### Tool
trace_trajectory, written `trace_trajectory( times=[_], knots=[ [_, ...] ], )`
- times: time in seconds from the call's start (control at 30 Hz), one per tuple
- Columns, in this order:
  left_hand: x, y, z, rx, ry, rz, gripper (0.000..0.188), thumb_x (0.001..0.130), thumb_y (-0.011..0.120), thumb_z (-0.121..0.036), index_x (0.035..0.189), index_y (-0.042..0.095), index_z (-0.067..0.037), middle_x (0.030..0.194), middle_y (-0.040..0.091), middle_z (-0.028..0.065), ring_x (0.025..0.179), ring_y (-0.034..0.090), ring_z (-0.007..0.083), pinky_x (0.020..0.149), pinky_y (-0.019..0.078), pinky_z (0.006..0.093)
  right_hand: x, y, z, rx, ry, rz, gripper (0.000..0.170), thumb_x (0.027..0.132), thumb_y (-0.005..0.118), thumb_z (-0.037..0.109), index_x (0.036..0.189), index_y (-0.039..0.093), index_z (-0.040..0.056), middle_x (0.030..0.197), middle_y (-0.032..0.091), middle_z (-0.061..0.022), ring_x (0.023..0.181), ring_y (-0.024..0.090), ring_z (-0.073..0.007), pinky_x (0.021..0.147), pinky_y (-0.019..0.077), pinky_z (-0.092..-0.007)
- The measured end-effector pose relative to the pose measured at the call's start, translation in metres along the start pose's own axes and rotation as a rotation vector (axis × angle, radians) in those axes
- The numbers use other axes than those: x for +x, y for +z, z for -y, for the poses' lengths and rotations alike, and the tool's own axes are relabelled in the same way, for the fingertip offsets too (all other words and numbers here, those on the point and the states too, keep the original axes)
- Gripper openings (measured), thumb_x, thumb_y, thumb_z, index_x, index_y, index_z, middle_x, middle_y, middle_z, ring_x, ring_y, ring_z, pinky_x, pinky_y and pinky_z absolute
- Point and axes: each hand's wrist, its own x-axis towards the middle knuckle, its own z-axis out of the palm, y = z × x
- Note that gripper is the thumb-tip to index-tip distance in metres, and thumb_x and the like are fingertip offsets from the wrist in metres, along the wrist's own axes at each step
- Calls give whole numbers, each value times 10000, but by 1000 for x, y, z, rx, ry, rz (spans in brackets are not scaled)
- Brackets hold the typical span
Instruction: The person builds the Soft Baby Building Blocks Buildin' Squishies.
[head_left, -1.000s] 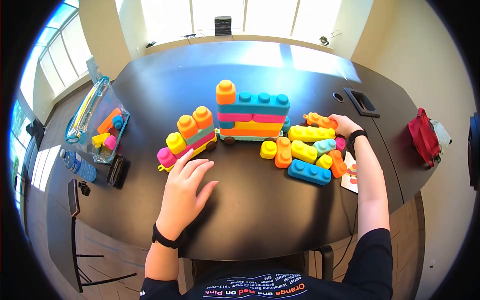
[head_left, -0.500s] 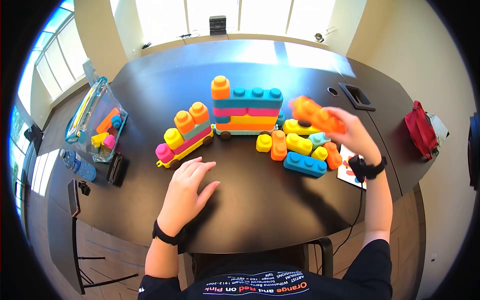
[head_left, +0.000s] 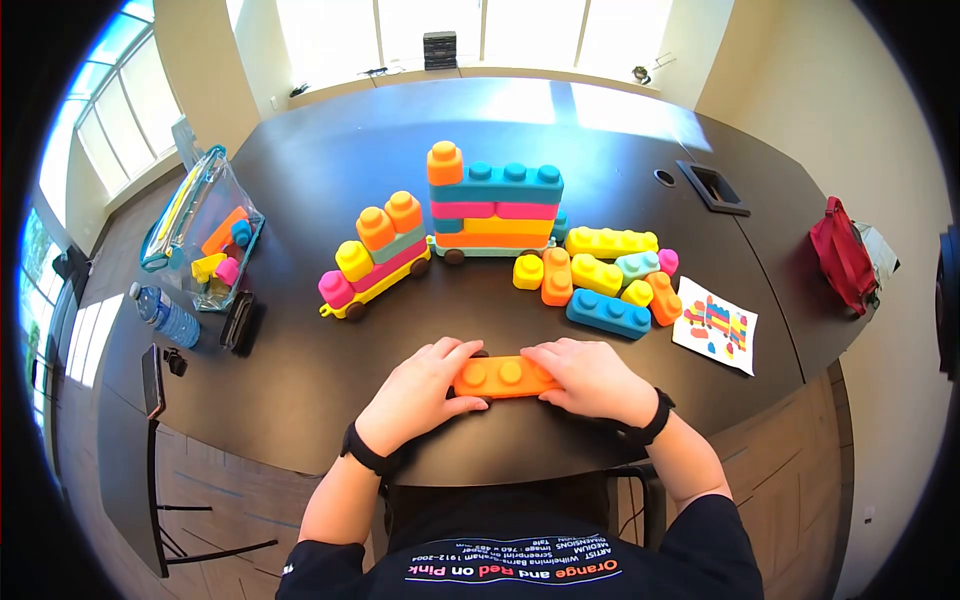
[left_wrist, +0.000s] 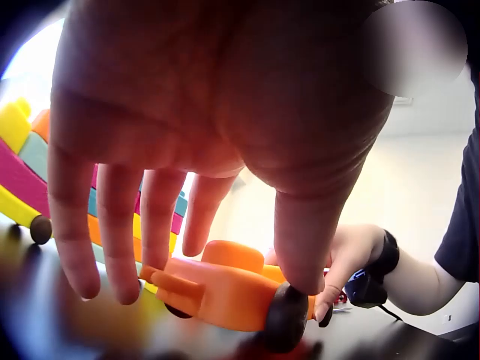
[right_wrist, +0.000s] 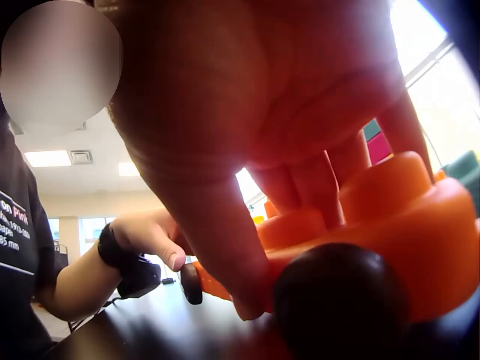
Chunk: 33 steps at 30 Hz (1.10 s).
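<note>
Near the table's front edge in the head view is an orange wheeled block base [head_left: 511,373], with round studs on top and dark wheels. My left hand [head_left: 415,390] holds its left end, thumb on the near side and fingers on the far side. At the other end my right hand [head_left: 603,378] grips it the same way. The left wrist view shows the left thumb at a dark wheel [left_wrist: 286,319]. Beyond the hands stand a stepped wagon of blocks on a yellow base [head_left: 390,284] and a taller block wagon [head_left: 497,226] hitched behind it.
Loose blocks, among them a long blue block [head_left: 608,314] and a long yellow block [head_left: 612,241], lie at right beside a printed picture card [head_left: 716,325]. At left are a clear zip bag [head_left: 200,215], a water bottle [head_left: 165,315] and a dark case [head_left: 238,322]. A red bag [head_left: 845,255] lies far right.
My right hand has picked up the orange wheeled base from the far right of the blocks and brought it to the table's front. My left hand has moved right and taken its other end.
</note>
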Motion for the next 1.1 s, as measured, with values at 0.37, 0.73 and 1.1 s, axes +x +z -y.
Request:
trace_trajectory(
  times=[0.37,0.73,1.1],
  knots=[
    [3,8,-1,85,-64,36,607,838,857,-325,1366,646,-113,1253,645,104,1152,646,336,996,549,436,1,10,-9,39,0,-53,558,825,820,204,1324,623,48,1207,702,-116,1147,674,-311,965,561,-413],
    [7,6,0,47,-80,-1,581,800,891,-310,1289,664,-94,1192,673,98,1109,661,334,959,549,419,-19,5,-18,149,141,-61,558,926,790,306,1376,633,15,1438,634,-172,1254,645,-361,1033,543,-431],
    [2,11,-5,80,-120,-38,606,809,883,-308,1328,653,-94,1227,673,102,1120,667,344,958,556,421,-20,12,-13,92,134,-104,552,953,757,299,1400,618,4,1454,621,-202,1262,641,-376,1045,540,-435]
  ],
)
